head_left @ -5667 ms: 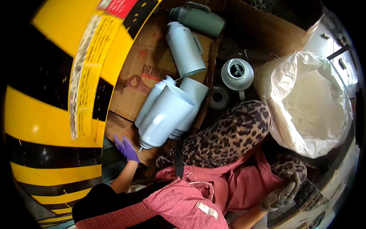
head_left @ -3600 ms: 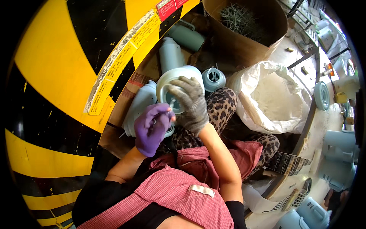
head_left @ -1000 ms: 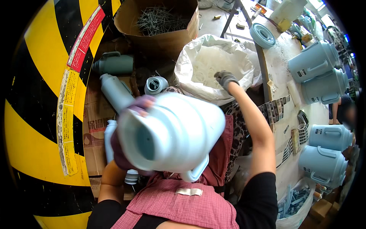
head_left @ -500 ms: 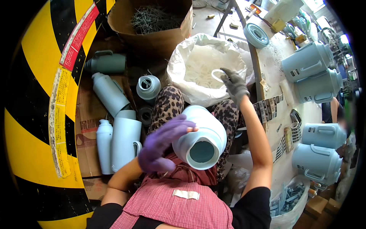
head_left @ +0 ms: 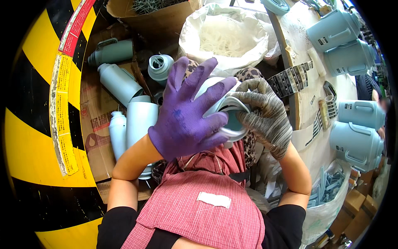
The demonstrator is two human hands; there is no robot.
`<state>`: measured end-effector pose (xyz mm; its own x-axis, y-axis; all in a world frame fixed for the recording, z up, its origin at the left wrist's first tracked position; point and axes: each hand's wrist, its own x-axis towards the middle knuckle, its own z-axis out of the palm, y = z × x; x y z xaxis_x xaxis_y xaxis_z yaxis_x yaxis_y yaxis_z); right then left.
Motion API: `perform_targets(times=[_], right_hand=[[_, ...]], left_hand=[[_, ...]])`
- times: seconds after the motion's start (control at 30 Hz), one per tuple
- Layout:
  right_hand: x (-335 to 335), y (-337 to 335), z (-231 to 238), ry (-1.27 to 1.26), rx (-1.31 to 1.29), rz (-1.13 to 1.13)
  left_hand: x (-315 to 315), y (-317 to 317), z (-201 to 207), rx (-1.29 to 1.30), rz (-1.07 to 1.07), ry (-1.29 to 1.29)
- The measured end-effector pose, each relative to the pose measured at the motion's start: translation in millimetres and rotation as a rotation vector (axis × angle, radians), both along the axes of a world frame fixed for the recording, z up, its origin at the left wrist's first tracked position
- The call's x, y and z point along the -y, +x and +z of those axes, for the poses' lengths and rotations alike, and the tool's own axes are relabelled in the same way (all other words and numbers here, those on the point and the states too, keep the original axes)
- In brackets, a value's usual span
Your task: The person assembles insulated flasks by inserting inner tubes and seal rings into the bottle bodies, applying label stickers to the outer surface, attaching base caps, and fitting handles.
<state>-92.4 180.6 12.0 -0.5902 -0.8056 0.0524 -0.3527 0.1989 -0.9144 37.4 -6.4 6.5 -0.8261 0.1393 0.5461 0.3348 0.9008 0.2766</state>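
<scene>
A pale blue vacuum flask body [head_left: 203, 89] rests tilted in my lap, its round mouth towards me. My left hand [head_left: 186, 112], in a purple glove, lies over its side with fingers spread, some fingertips close to the rim. My right hand [head_left: 267, 112], in a grey striped glove, pinches a thin white plastic ring [head_left: 241, 102] at the mouth. The ring sits against the rim; whether it is seated cannot be told. Gloved fingers hide much of the flask's body.
An open white sack [head_left: 224, 37] of translucent rings stands ahead. Several flask shells [head_left: 120, 85] lie by cardboard at left. On the right, a workbench [head_left: 306, 112] carries pale blue jugs [head_left: 356, 143] and label strips [head_left: 290, 79]. A bag of blue handles [head_left: 325, 189] sits lower right.
My right hand has come from the sack down to the flask mouth with the white ring. My left hand has shifted right over the flask. The view has tilted downward.
</scene>
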Motion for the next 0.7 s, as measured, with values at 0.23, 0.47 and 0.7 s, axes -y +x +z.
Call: perform_targets(times=[0.23, 0.47, 0.7], right_hand=[[5, 7, -23, -0.074, -0.245, -0.095], [10, 21, -33, -0.067, -0.341, -0.164], [11, 28, -41, -0.058, -0.342, -0.19]], left_hand=[[-7, 4, -31, -0.142, 0.136, -0.122], [-5, 8, -60, -0.202, 0.09, -0.085], [-7, 16, -62, -0.248, 0.211, -0.125]])
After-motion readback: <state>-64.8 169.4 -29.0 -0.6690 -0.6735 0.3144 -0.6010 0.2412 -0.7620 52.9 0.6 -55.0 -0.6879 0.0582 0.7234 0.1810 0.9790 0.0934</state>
